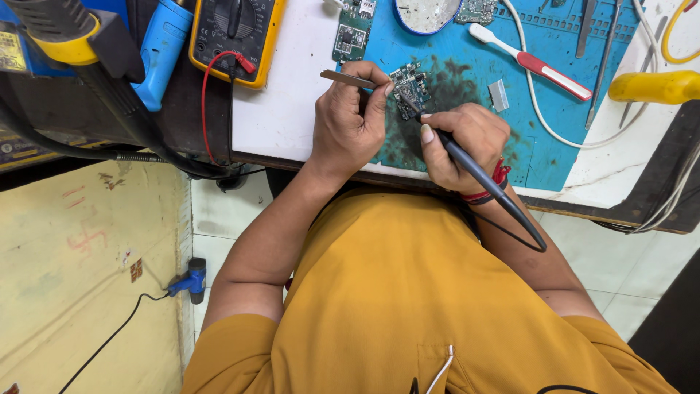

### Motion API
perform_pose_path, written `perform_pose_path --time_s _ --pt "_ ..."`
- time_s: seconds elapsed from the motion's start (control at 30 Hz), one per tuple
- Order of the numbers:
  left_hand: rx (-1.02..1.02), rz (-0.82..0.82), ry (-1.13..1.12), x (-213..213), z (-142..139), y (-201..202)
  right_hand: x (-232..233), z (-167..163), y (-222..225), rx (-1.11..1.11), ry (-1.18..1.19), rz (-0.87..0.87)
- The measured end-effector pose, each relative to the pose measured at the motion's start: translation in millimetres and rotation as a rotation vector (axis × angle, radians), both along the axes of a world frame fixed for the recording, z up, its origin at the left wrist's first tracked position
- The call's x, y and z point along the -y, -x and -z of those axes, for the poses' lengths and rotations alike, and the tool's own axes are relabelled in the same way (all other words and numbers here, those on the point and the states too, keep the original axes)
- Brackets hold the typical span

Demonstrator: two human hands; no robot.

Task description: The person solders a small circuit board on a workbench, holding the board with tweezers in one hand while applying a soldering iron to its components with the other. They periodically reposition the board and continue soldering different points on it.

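Two tools are working one small circuit board (410,86) — it is lying flat on the blue work mat (554,138), over a dark scorched patch near the mat's front edge. Left hand (350,120) is pinching metal tweezers (348,79) between thumb and forefinger, fingers closed on them; tips are pointing right and meeting the board's left edge. Right hand (459,142) is gripping a dark soldering iron (474,171) pen-style, fingers wrapped shut around the barrel, tip coming down on the board's lower part. Whether the tip is actually touching a pad — cannot tell, too small.

Notes for doing this well, my read:
- Heel of the right hand is sitting at the mat edge; bracing it there is steadying the tip.
- Tweezers should be pinning the board or part, not levering it — the board looks unclamped and could skate.
- Iron cord (510,230) is trailing past the wrist toward the torso; keep it slack so it isn't tugging the tip.
- Short dwell, lift straight off.

Nearby: second green board (352,33), yellow multimeter (233,33) with red lead, white-red toothbrush (532,62), small metal shield (499,95).
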State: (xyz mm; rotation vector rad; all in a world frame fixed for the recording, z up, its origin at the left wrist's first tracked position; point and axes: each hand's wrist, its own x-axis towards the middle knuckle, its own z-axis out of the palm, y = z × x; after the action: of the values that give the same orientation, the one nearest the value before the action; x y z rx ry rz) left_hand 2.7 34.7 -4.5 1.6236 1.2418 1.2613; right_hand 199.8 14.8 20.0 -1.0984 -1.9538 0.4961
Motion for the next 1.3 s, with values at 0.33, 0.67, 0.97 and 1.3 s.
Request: perform_pose_path --time_s 0.33,0.67,0.97,1.3 --pt "0.002 -0.002 0.022 0 2 0 5 10 -2 -0.085 -0.061 0.126" --pt "-0.01 0.002 0.021 0 0 0 4 12 -2 -0.057 -0.055 0.013" --pt "-0.008 0.0 -0.002 0 0 0 3 5 1 -0.008 -0.035 0.018" --pt "-0.009 0.01 0.009 0 1 0 3 6 0 -0.004 -0.038 0.018"
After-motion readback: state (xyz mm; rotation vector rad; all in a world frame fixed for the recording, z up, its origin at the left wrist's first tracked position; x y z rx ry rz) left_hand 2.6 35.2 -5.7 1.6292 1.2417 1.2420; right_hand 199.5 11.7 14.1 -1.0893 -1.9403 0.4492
